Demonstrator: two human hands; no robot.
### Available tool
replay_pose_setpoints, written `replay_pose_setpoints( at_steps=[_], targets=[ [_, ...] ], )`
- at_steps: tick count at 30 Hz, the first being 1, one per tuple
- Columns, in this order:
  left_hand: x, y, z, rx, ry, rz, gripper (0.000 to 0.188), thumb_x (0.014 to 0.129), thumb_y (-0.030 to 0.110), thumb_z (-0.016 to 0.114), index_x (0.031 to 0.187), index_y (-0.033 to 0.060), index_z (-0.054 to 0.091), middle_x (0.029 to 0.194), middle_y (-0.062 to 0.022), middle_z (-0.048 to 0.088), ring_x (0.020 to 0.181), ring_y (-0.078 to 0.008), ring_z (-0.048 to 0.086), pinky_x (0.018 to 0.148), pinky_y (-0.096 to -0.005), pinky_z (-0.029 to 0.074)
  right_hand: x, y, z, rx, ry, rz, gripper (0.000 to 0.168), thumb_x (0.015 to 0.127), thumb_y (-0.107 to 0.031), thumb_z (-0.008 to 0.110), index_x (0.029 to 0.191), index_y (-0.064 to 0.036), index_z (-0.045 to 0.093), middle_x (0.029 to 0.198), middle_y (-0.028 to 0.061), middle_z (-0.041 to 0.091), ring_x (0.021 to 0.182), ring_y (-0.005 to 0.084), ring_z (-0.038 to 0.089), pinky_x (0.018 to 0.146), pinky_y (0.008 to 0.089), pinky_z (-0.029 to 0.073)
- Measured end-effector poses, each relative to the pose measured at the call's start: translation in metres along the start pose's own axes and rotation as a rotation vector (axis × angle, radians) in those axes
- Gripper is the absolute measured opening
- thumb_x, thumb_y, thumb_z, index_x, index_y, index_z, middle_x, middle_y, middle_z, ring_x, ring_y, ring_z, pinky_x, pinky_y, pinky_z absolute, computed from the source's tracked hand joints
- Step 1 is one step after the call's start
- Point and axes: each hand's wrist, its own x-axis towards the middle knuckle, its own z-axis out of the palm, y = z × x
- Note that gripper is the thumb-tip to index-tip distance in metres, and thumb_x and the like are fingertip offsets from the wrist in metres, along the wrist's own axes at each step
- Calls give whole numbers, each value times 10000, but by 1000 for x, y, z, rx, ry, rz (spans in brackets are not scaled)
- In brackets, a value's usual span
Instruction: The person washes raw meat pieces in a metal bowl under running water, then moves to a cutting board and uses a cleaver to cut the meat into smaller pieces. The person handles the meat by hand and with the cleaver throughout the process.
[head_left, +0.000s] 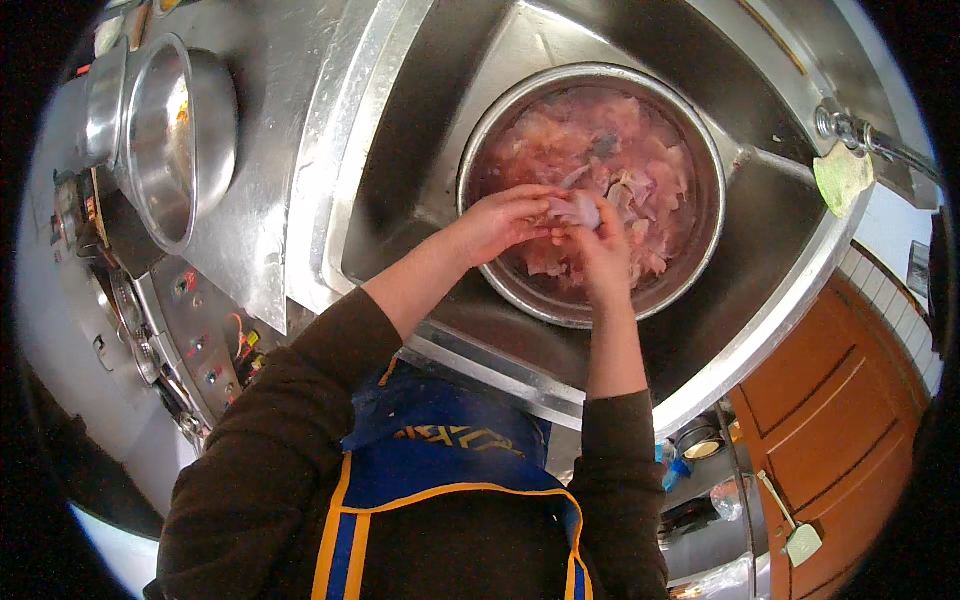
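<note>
A large round steel basin stands in the metal sink, holding many pieces of raw meat in reddish liquid. Over its near part, my left hand and my right hand come together on one pale pink piece of raw meat. The left fingers reach around its left side, and the right thumb and fingers grip its right end. Parts of the piece are hidden by the fingers. Both hands are bare, with dark sleeves pushed up the forearms.
The sink's wide metal rim runs between me and the basin. Steel bowls stand on the metal counter at left. A faucet and a light green cloth are at the right. A brown wooden door shows at lower right.
</note>
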Motion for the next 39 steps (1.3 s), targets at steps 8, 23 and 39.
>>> replay_pose_setpoints(
  at_steps=[8,23,39],
  targets=[
    [-4,6,-11,-86,-12,-11,195,886,106,436,1046,35,522,735,-22,513,566,-99,443,526,-214,358,-5,-2,-35,468,-114,172,337,804,-81,461,1124,14,504,956,145,607,791,223,600,682,291,482],
    [-24,8,5,-34,-149,42,392,788,14,443,1177,61,434,964,-75,542,630,-92,472,534,-204,379,-8,8,10,355,-86,104,340,845,-122,556,1163,-30,478,992,67,595,823,160,595,680,294,503],
    [-12,-7,9,1165,149,369,405,709,201,707,1016,39,498,863,-84,588,797,-172,574,710,-304,458,-15,14,-5,-355,-93,-86,141,833,-44,544,969,-35,580,735,21,601,579,90,530,524,192,409]
  ],
)
